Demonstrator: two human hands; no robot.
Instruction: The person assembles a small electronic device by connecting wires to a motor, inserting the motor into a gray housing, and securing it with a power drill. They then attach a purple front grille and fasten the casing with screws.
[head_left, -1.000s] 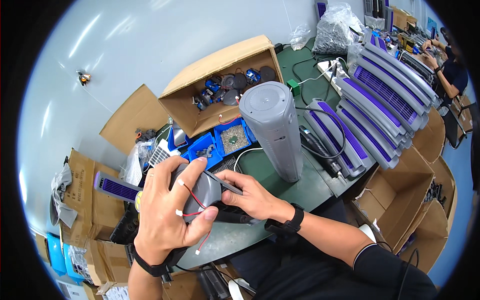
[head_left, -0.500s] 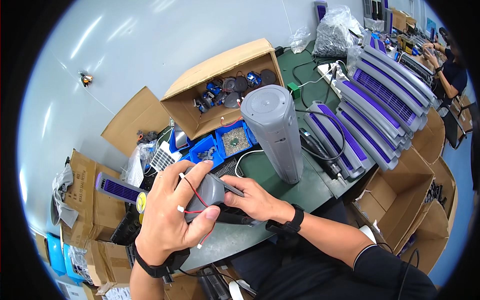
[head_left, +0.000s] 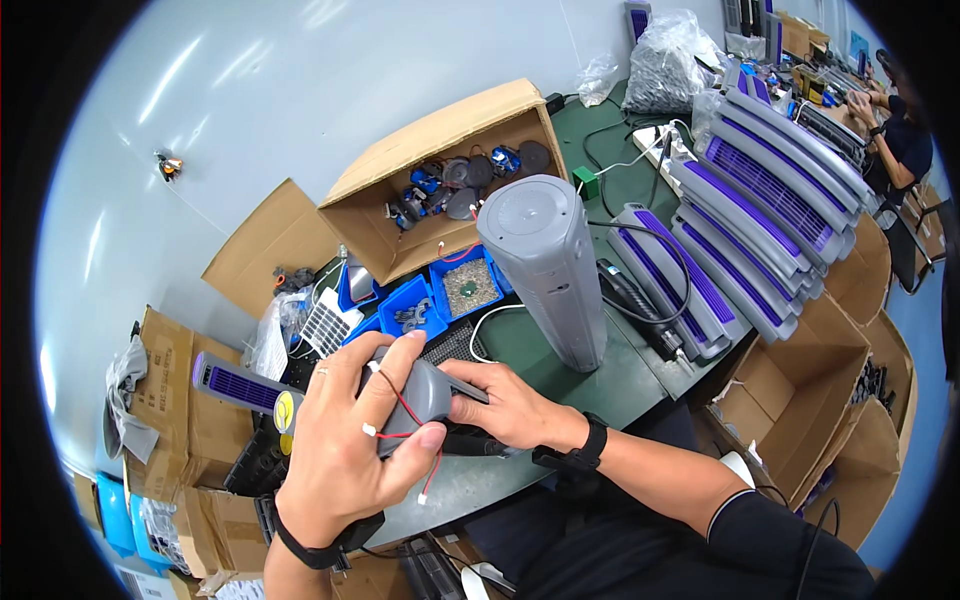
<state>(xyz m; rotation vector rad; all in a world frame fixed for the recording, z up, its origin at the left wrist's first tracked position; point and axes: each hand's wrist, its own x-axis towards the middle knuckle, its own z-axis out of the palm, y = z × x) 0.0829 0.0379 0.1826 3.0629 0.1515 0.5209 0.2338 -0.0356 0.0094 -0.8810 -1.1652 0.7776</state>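
Note:
My left hand [head_left: 345, 460] is wrapped over a rounded grey plastic housing [head_left: 428, 392], thumb and fingers pressed on its end. A thin red and dark wire [head_left: 404, 402] with small white connectors crosses the left fingers and hangs below the thumb. My right hand [head_left: 515, 405] grips the same housing from the right, its thumb beside a flat grey edge [head_left: 467, 389]. The housing's darker underside is partly hidden by both hands. Just beyond them a tall grey tower-shaped casing [head_left: 555, 275] stands upright on the green table [head_left: 625, 385].
Behind the casing, an open cardboard box [head_left: 350, 225] holds round motors. Blue bins [head_left: 412, 308] of small parts sit before it. A power screwdriver [head_left: 640, 310] and stacked grey-purple panels [head_left: 760, 225] lie on the right. Open cartons [head_left: 790, 390] stand beside the table; another person [head_left: 890, 140] sits far right.
Both hands and the grey housing have shifted slightly down and to the right. The wire end now dangles a little further right. The tall casing stands in place.

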